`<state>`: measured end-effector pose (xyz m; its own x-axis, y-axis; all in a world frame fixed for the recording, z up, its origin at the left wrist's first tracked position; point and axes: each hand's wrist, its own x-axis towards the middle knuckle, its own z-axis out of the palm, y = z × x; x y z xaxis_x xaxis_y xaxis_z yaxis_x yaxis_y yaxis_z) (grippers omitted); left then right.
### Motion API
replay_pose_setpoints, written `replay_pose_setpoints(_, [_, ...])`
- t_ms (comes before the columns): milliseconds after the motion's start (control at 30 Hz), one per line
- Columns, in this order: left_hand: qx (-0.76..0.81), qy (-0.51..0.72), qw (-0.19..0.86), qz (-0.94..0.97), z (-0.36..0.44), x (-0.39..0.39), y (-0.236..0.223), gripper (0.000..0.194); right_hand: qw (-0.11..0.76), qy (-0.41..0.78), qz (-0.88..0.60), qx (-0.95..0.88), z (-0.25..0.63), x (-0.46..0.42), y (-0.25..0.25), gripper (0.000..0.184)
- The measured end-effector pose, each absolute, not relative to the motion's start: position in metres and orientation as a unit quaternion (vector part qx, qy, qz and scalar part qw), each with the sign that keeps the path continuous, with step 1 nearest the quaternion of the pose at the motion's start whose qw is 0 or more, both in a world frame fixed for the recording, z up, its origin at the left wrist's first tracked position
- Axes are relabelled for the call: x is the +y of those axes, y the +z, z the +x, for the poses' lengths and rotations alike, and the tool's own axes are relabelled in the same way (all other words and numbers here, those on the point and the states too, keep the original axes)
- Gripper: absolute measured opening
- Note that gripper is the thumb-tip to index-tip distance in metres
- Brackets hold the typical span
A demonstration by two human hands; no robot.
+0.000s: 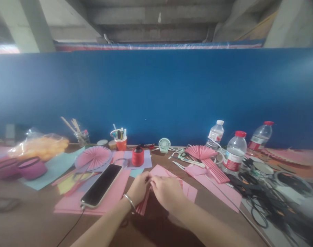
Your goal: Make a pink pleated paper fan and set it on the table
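My left hand [139, 188], with a silver bracelet on the wrist, and my right hand [169, 192] meet over a pleated pink paper strip [143, 206] at the table's front middle. Both hands have their fingers curled and pinched on the paper. A flat pink sheet [188, 190] lies under and behind my right hand. A phone [101, 185] with a cable rests on more pink paper just left of my left hand. A red spool of thread [137, 156] stands behind the hands.
A finished pink paper fan [93, 157] lies at the back left, another [200, 151] at the back right with scissors [189, 159]. Three water bottles [234, 152] stand at the right, tangled black cables [259, 202] beside them. A blue partition [156, 96] backs the table.
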<state>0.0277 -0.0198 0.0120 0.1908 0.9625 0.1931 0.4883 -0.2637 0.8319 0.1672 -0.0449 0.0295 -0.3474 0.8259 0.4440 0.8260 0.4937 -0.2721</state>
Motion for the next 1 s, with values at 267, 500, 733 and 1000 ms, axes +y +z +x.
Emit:
replay_pose_setpoints(267, [0.546, 0.413, 0.423, 0.593, 0.021, -0.013, 0.017, 0.019, 0.228, -0.148, -0.473, -0.838, 0.170, -0.049, 0.025, 0.017])
replay_pose_setpoints(500, [0.559, 0.442, 0.429, 0.555, 0.019, -0.009, 0.019, 0.024, 0.250, -0.289, -0.357, -0.852, 0.166, -0.062, 0.026, 0.015])
replay_pose_setpoints(733, [0.536, 0.466, 0.325, 0.625, 0.025, -0.018, 0.021, 0.018, 0.301, -0.040, -0.516, -0.801, 0.167, -0.054, 0.039, 0.021])
replay_pose_setpoints(1000, [0.400, 0.389, 0.116, 0.822, 0.028, -0.036, 0.024, 0.020, 0.423, 0.292, -0.473, -0.716, 0.175, -0.054, 0.072, 0.026])
